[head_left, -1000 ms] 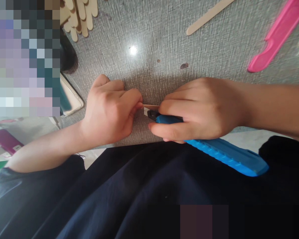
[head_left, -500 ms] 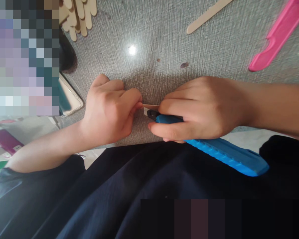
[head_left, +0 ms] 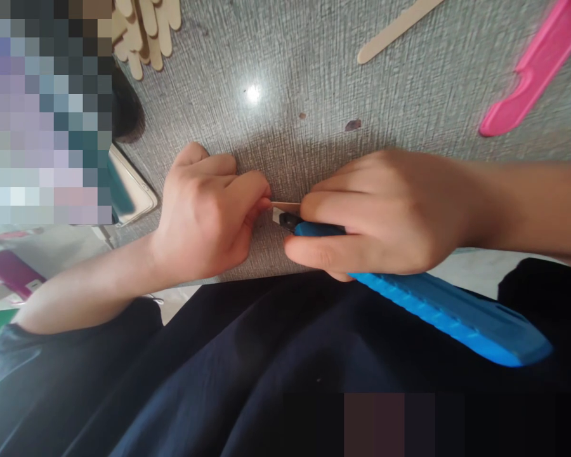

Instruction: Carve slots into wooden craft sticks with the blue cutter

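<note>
My left hand [head_left: 209, 206] is closed, its thumb and forefinger pinching one end of a thin wooden craft stick [head_left: 285, 205] seen edge-on. My right hand [head_left: 375, 212] is wrapped round a blue utility knife [head_left: 438, 311], whose long handle sticks out below the palm to the right. The knife's short exposed blade [head_left: 276, 216] lies just below the stick, between my two hands; whether it touches the wood I cannot tell. Fingers of my right hand also cover the stick's other end.
A pile of craft sticks [head_left: 147, 35] lies at the upper left, near a dark rounded object [head_left: 127, 105] and a phone-like object [head_left: 136, 190]. One loose stick [head_left: 400, 32] and a pink plastic tool [head_left: 528, 76] lie at the upper right of the grey table [head_left: 266, 38].
The knife handle's rear end has swung down and to the right, and my right hand has shifted slightly left. My left hand keeps its pinch, almost unmoved.
</note>
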A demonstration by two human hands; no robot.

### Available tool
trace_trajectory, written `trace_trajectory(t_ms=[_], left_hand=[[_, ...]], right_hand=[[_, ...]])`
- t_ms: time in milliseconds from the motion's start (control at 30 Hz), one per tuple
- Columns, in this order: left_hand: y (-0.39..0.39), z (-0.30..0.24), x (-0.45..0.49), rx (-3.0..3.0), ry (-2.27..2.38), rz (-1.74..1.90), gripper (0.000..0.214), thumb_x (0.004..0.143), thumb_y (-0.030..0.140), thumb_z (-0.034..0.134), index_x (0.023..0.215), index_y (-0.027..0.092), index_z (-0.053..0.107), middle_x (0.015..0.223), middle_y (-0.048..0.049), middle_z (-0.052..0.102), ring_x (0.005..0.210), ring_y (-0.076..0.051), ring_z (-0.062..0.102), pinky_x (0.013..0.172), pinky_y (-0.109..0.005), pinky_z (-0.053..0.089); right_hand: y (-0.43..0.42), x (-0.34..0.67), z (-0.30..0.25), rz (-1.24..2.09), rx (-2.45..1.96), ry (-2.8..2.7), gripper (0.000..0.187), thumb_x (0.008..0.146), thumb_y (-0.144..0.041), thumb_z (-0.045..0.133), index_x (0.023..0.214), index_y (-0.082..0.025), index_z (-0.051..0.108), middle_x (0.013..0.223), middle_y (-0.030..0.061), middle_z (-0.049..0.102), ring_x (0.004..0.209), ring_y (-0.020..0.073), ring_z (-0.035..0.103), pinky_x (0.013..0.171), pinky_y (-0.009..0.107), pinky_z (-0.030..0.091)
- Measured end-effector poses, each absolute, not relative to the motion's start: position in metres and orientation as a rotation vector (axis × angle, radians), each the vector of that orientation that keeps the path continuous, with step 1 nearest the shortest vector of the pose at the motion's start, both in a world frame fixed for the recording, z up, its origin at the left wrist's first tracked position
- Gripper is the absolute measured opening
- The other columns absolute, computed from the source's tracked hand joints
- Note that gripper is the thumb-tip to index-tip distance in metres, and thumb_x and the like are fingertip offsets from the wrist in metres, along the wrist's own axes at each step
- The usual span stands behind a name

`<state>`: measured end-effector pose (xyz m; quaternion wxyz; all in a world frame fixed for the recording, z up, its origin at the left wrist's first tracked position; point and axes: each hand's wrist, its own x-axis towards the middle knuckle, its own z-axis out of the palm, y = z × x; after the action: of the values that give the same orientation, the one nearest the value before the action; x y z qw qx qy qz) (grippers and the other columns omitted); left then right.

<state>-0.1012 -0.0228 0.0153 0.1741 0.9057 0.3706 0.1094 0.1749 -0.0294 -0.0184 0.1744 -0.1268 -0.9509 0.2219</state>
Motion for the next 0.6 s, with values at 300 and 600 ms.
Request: trace_trajectory(t_ms=[300, 600], left_hand=[[-0.0237, 0.0173, -0.1013, 2.563, 1.055, 0.336, 0.037, 0.109, 0.021, 0.051, 0.075, 0.022, 0.064, 0.066, -0.0007, 0.050, 0.062, -0.017, 0.037, 0.071, -0.044, 0.033], [-0.0153, 0.0210, -0.1075, 2.578, 0.955, 0.235, 0.033, 0.112, 0.023, 0.053, 0.082, 0.024, 0.065, 0.068, 0.0007, 0.054, 0.062, -0.017, 0.044, 0.070, -0.043, 0.037]], right_hand=[[-0.0283, 0.1787, -0.0097, 0.759, -0.373, -2.674, 0.048, 0.124, -0.031, 0.023, 0.116, -0.027, 0.071, 0.079, -0.0016, 0.046, 0.068, 0.0194, 0.035, 0.063, 0.037, 0.024], [-0.0263, 0.1817, -0.0089, 0.593, -0.352, -2.655, 0.044, 0.123, -0.029, 0.025, 0.113, -0.028, 0.068, 0.077, -0.0019, 0.042, 0.068, 0.0211, 0.036, 0.060, 0.039, 0.022]])
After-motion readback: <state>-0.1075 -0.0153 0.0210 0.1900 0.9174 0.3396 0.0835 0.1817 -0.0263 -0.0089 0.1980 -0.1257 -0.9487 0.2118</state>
